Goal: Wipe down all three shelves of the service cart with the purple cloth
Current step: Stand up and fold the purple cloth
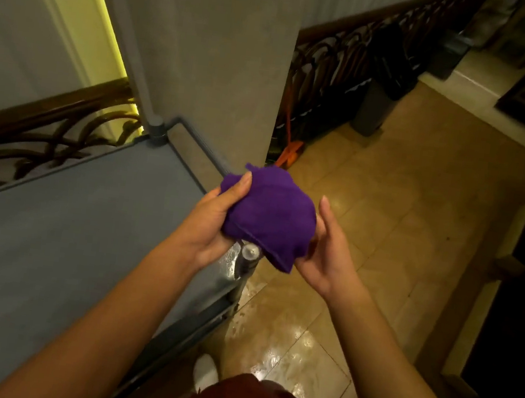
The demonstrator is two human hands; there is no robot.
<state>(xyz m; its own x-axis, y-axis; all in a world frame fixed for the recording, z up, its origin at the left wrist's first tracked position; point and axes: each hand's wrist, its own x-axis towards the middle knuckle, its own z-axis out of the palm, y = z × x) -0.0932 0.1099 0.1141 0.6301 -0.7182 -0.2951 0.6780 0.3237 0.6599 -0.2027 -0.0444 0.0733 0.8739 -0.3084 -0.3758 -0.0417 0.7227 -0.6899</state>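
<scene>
Held between our left hand [209, 222] and right hand [323, 257]: one bunched purple cloth [269, 213], gripped from both sides above the near corner of our grey flat-topped service cart [59, 239]; glossy beige floor tiles [369, 213] beneath.

Cloth [269, 213] held between left hand [214, 222] and right hand [327, 257], above the cart [65, 239] corner; cart top shelf to the left, floor [386, 215] to the right, wall column [226, 60] behind.

Dim, warm indoor light; a yellow glow strip [110, 28] at upper left, glare on the floor tiles [295, 346], wide-angle bending at edges.
</scene>
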